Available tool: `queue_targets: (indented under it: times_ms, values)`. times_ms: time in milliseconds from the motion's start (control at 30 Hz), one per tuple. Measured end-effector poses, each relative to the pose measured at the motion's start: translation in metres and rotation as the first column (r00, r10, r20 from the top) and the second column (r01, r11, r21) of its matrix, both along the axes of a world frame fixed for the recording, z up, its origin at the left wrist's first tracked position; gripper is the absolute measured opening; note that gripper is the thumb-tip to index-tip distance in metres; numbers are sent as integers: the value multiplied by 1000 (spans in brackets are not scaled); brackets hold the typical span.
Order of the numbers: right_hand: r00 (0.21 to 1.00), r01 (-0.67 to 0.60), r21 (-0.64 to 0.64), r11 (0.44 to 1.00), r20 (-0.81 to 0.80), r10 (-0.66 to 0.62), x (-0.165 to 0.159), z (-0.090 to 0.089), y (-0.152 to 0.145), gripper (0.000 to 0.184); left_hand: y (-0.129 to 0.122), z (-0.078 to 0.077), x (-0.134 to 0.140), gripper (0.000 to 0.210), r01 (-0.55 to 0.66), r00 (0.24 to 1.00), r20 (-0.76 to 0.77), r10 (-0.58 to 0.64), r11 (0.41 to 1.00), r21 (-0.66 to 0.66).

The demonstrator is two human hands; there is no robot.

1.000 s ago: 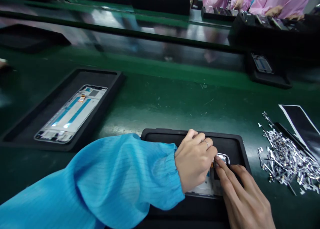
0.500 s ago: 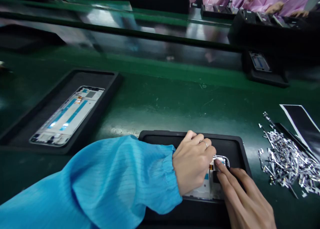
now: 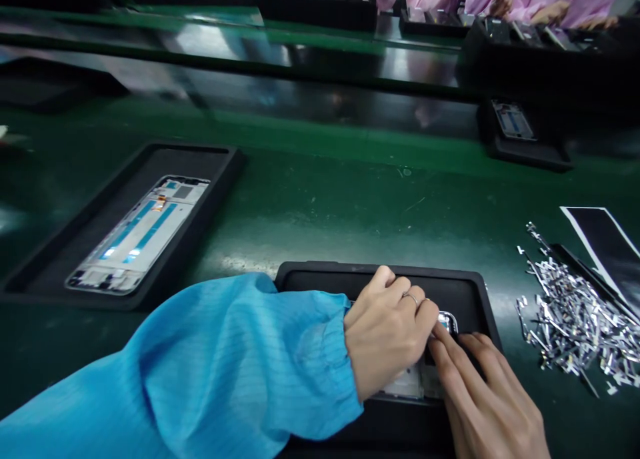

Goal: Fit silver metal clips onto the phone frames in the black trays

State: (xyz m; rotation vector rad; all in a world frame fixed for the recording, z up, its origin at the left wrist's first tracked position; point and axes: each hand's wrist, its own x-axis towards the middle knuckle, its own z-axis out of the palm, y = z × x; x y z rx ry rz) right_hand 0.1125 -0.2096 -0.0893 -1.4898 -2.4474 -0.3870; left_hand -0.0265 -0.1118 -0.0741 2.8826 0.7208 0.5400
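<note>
Below me a silver phone frame lies in a black tray, mostly covered by my hands. My left hand, in a blue sleeve with a ring on one finger, is curled closed over the frame's upper part. Whatever its fingertips pinch is hidden. From the right, my right hand rests on the end of the frame, its fingers bent down and close together. Its forward fingertips meet those of my left hand.
To the left, another phone frame with blue strips lies in a black tray. A heap of small silver parts and a black sheet with a white border are at right. A farther tray holds a frame. Co-workers' pink sleeves show across the line.
My left hand has shifted slightly right, covering more of the frame's end. My right fingertips have drawn in against it. The view has tilted a little.
</note>
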Motion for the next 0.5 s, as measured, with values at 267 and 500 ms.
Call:
queue_targets:
  times_ms: [267,500]
  values:
    - [998,-6,3,1000,-70,6,2,-1,-2,34,2,1,-3,29,70,987,133,-89,987,142]
    - [997,27,-39,999,-66,-30,0,-2,-4,35,5,-3,-3,24,-23,996,78,38,982,-186]
